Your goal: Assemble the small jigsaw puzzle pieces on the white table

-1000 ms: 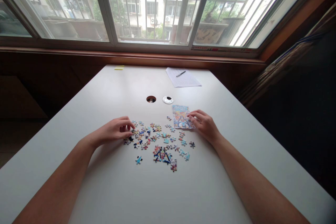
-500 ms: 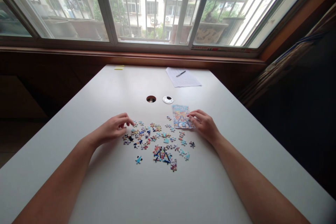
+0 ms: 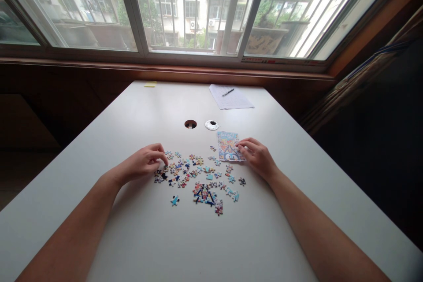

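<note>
Loose jigsaw puzzle pieces (image 3: pixel 183 170) lie scattered across the middle of the white table. My left hand (image 3: pixel 145 162) is at their left edge, fingers bent and index fingertip down on or just over the pieces there. Its thumb is apart from that fingertip, and I see no piece held. On the right, my right hand (image 3: pixel 258 157) has thumb and fingertips together at the right edge of a printed picture card (image 3: pixel 227 142), which lies flat. Nearer me is a joined puzzle section (image 3: pixel 204 194) with dark blue lines. A blue piece (image 3: pixel 175 201) lies apart to its left.
A sheet of paper (image 3: pixel 243 102) with a pen (image 3: pixel 228 92) lies at the far side. A round hole (image 3: pixel 191 124) and its silver cover (image 3: pixel 212 125) are in the table (image 3: pixel 158 246). A yellow note (image 3: pixel 150 84) is near the far left corner, below the barred window.
My left index finger has bent and drawn down and back toward me, from the upper left pieces to those lower down. My right hand and the card have stayed put.
</note>
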`<state>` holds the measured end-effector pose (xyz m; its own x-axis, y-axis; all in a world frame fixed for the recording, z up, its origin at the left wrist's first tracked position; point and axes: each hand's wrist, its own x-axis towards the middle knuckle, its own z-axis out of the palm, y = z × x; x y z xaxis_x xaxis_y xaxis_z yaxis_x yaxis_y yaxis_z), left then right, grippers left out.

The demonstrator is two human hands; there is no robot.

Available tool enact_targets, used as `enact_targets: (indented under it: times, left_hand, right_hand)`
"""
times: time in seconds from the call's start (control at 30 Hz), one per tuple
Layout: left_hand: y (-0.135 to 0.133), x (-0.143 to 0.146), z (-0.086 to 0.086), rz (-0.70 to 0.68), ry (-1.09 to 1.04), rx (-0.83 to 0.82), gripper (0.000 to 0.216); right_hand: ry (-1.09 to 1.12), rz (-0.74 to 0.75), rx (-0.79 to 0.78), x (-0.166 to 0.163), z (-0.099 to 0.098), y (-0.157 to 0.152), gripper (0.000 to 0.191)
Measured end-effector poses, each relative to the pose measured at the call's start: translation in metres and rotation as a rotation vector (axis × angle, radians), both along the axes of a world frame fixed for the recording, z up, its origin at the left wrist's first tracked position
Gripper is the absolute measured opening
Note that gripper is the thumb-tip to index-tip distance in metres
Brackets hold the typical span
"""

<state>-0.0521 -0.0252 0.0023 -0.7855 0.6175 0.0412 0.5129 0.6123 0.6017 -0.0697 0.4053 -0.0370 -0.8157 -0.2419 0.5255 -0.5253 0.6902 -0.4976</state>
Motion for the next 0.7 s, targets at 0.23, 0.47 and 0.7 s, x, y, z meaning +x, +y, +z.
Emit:
enact_targets:
  times: [0.23,0.47,0.7]
  left_hand:
    - [0.000,0.000,0.000,0.021,0.047,0.021,0.026]
    - [-0.005,-0.005,-0.007,0.124,0.281,0.091,0.021]
    - [-0.013,-0.015,-0.019,0.186,0.368,0.097,0.024]
  right_hand:
    - [-0.001,-0.003,-0.005,0.000,0.000,-0.001,0.020]
    - [-0.001,0.000,-0.002,0.000,-0.001,-0.001,0.019]
    - [-0.012,0.003,-0.002,0.000,0.001,-0.001,0.018]
